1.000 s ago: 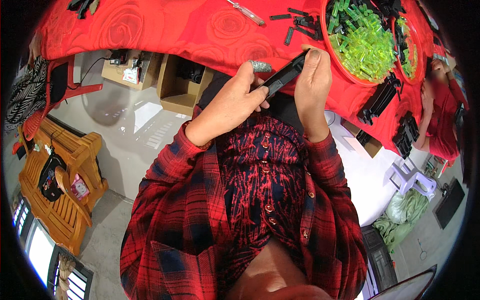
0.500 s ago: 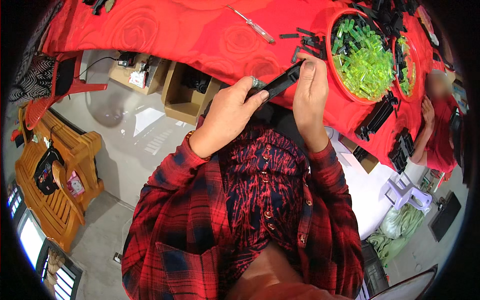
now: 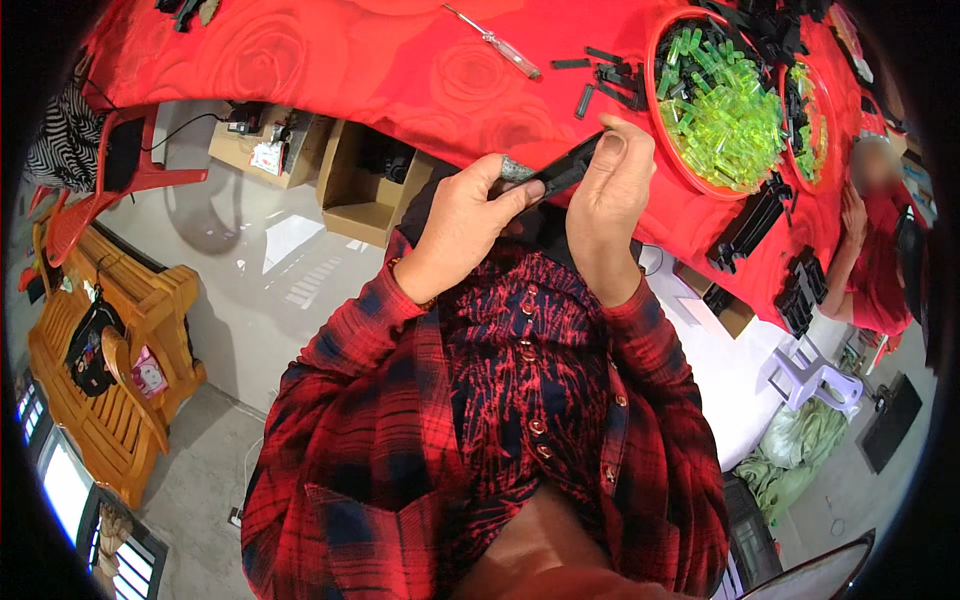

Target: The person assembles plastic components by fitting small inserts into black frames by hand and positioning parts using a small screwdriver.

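A long black plastic part is held between my two hands, slanting up to the right just off the table's near edge. My left hand pinches its lower left end, thumb on top; one finger wears a greyish wrap. Around the upper right end, my right hand closes with its fingers bent and the thumb against the part. Short black pieces lie loose on the table beyond my right hand. To their right, a red basin holds many clear yellow-green small pieces and some black ones.
A screwdriver with a clear handle lies on the red tablecloth. A second tray, black assemblies and another person are at the right. Below the table edge stands an open cardboard box.
My right hand has shifted slightly down and left along the black plastic part, its fingers more bent. The view has moved a little; my left hand keeps its pinch.
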Available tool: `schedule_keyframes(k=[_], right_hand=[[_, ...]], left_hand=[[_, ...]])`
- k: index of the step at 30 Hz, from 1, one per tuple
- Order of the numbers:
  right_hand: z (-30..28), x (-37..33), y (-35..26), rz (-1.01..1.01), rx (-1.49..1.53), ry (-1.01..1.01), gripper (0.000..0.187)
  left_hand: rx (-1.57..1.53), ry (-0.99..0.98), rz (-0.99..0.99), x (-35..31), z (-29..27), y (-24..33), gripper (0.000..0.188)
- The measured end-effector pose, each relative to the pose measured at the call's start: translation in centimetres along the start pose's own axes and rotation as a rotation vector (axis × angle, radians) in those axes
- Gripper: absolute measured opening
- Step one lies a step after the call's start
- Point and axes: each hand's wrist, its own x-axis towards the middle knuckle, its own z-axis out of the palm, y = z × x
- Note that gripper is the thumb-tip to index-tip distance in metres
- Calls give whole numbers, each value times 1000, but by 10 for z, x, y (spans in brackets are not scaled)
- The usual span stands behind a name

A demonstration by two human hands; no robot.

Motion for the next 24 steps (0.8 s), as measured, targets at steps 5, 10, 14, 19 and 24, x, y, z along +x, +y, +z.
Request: schedule_keyframes(k=[5, 10, 14, 19, 24], right_hand=[[-6, 0, 6, 75, 26, -59, 19], [-9, 12, 6, 119, 39, -106, 25], [-9, 14, 6, 162, 48, -106, 30], [-10, 18, 12, 269, 97, -151, 32], [-6, 23, 15, 198, 85, -111, 35]], left_hand=[[148, -65, -22, 8, -6, 1, 17], [179, -133, 7, 13, -7, 10, 16], [187, -208, -43, 8, -9, 24, 17], [155, -277, -100, 7, -14, 31, 18], [-235, -368, -182, 14, -24, 34, 39]])
